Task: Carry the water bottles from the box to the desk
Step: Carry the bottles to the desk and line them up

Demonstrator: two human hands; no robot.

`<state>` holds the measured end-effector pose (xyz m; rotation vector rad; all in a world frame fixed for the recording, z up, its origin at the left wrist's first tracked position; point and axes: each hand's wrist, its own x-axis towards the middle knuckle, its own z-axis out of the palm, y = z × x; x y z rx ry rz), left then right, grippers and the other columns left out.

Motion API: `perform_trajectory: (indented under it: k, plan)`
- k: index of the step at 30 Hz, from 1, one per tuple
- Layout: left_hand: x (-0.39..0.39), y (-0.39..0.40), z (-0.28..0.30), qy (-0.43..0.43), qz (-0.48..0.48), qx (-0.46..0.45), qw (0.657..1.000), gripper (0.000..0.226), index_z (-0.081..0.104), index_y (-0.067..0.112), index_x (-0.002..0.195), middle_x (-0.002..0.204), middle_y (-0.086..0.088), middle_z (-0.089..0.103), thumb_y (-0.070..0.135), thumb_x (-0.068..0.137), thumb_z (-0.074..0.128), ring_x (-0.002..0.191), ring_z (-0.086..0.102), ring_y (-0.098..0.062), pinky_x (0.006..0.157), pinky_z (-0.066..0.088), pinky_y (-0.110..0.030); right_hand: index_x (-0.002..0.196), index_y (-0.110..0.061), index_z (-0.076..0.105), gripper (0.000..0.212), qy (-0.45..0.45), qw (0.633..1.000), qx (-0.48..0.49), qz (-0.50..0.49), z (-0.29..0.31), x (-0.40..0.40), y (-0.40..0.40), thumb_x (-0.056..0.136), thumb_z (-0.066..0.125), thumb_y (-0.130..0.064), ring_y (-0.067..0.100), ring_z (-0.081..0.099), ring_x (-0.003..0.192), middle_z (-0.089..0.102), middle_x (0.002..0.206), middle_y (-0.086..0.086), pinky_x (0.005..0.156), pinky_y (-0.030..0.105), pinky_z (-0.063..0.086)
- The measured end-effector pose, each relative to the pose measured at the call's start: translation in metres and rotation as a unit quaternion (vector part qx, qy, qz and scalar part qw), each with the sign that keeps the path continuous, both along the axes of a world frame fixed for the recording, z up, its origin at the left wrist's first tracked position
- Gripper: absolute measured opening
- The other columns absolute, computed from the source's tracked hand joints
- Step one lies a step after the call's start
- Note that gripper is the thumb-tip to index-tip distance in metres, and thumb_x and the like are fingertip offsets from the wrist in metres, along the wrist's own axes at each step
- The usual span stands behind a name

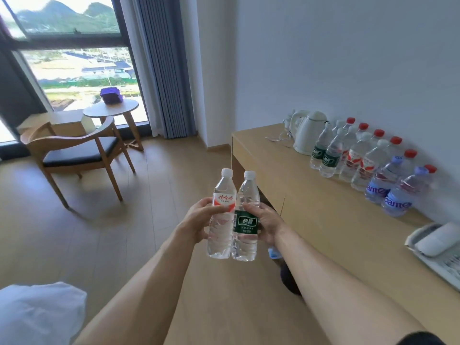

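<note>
Here, the left hand (196, 220) grips a red-labelled bottle (222, 215) upright, and the right hand (267, 221) grips a green-labelled bottle (246, 217) upright, the two bottles touching side by side over the floor, just left of the desk (323, 210). On the desk, against the wall, stands a row of bottles (368, 160) beside a white kettle (308, 131); a telephone (438, 242) lies at its near end.

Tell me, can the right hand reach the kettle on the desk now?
Probably not yet. The right hand grips a green-label bottle, and the kettle stands far off at the desk's far end.
</note>
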<state>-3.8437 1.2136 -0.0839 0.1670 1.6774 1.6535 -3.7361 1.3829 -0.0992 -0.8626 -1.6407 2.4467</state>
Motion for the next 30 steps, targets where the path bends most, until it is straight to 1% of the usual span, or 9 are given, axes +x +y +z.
perform_trajectory:
  k: [4, 6, 8, 13, 17, 20, 26, 28, 30]
  plan:
    - [-0.03, 0.047, 0.002, 0.001, -0.014, 0.016, 1.0, 0.074, 0.067, 0.019, 0.118, 0.11, -0.007, 0.075, 0.031, 0.052, 0.096, 0.099, 0.072, -0.029, 0.065, 0.061, -0.047, 0.125, -0.01, 0.057, 0.059, 0.001, 1.0, -0.002, -0.023, 0.003, -0.025, 0.042, 0.076, 0.083, -0.028, 0.041, 0.066, 0.11, 0.069, 0.119, 0.02, 0.096, 0.064, 0.05]
    - [-0.042, 0.073, 0.004, 0.003, -0.029, 0.025, 0.999, 0.076, 0.068, 0.018, 0.117, 0.108, -0.007, 0.076, 0.031, 0.048, 0.096, 0.095, 0.074, -0.027, 0.063, 0.061, -0.044, 0.118, -0.011, 0.06, 0.044, 0.001, 0.999, 0.0, -0.044, 0.004, -0.03, 0.063, 0.082, 0.081, -0.025, 0.036, 0.07, 0.099, 0.072, 0.112, 0.018, 0.083, 0.056, 0.058]
    - [-0.051, 0.103, 0.004, 0.004, -0.05, 0.023, 0.998, 0.078, 0.069, 0.019, 0.116, 0.107, -0.007, 0.076, 0.032, 0.044, 0.097, 0.096, 0.073, -0.029, 0.067, 0.061, -0.046, 0.118, -0.01, 0.06, 0.041, 0.005, 0.997, 0.003, -0.071, 0.006, -0.031, 0.084, 0.084, 0.079, -0.024, 0.033, 0.071, 0.094, 0.072, 0.111, 0.017, 0.072, 0.048, 0.06]
    - [-0.063, 0.186, 0.001, -0.012, -0.138, 0.028, 0.99, 0.075, 0.065, 0.012, 0.122, 0.108, -0.014, 0.076, 0.023, 0.055, 0.096, 0.092, 0.076, -0.032, 0.075, 0.06, -0.046, 0.124, -0.011, 0.057, 0.048, -0.008, 0.987, 0.012, -0.16, 0.003, -0.016, 0.142, 0.084, 0.079, -0.026, 0.041, 0.065, 0.11, 0.067, 0.119, 0.019, 0.086, 0.056, 0.056]
    - [-0.066, 0.261, -0.005, -0.011, -0.224, 0.023, 0.974, 0.083, 0.065, 0.014, 0.122, 0.109, -0.014, 0.075, 0.025, 0.047, 0.098, 0.101, 0.073, -0.037, 0.091, 0.055, -0.062, 0.119, -0.017, 0.059, 0.045, -0.022, 0.97, 0.031, -0.239, -0.001, 0.001, 0.19, 0.082, 0.08, -0.03, 0.035, 0.066, 0.107, 0.069, 0.117, 0.015, 0.092, 0.055, 0.054]
    - [-0.066, 0.316, -0.008, -0.003, -0.301, 0.019, 0.954, 0.074, 0.068, 0.022, 0.116, 0.104, -0.009, 0.077, 0.033, 0.048, 0.095, 0.09, 0.074, -0.028, 0.079, 0.058, -0.058, 0.117, -0.017, 0.059, 0.046, -0.017, 0.953, 0.035, -0.3, -0.004, 0.011, 0.224, 0.08, 0.082, -0.03, 0.031, 0.069, 0.101, 0.071, 0.113, 0.013, 0.093, 0.054, 0.055]
    - [-0.082, 0.402, -0.016, -0.023, -0.405, 0.034, 0.913, 0.061, 0.065, 0.02, 0.123, 0.114, -0.013, 0.073, 0.021, 0.067, 0.088, 0.091, 0.07, -0.031, 0.077, 0.054, -0.056, 0.126, -0.012, 0.056, 0.055, -0.034, 0.917, 0.044, -0.394, -0.009, 0.009, 0.276, 0.08, 0.082, -0.027, 0.038, 0.066, 0.113, 0.068, 0.122, 0.017, 0.101, 0.061, 0.049]
    - [-0.091, 0.423, -0.016, -0.025, -0.42, 0.042, 0.906, 0.061, 0.066, 0.018, 0.121, 0.108, -0.013, 0.074, 0.019, 0.064, 0.089, 0.083, 0.072, -0.028, 0.073, 0.051, -0.052, 0.121, -0.01, 0.058, 0.049, -0.028, 0.907, 0.047, -0.419, -0.01, 0.002, 0.288, 0.081, 0.082, -0.024, 0.037, 0.068, 0.11, 0.069, 0.122, 0.018, 0.096, 0.053, 0.055]
    - [-0.099, 0.441, -0.017, -0.016, -0.433, 0.042, 0.9, 0.064, 0.064, 0.014, 0.12, 0.108, -0.015, 0.074, 0.019, 0.062, 0.089, 0.088, 0.071, -0.031, 0.071, 0.048, -0.049, 0.119, -0.011, 0.059, 0.053, -0.033, 0.895, 0.062, -0.44, -0.011, -0.004, 0.295, 0.075, 0.085, -0.028, 0.029, 0.071, 0.106, 0.07, 0.122, 0.014, 0.084, 0.042, 0.058]
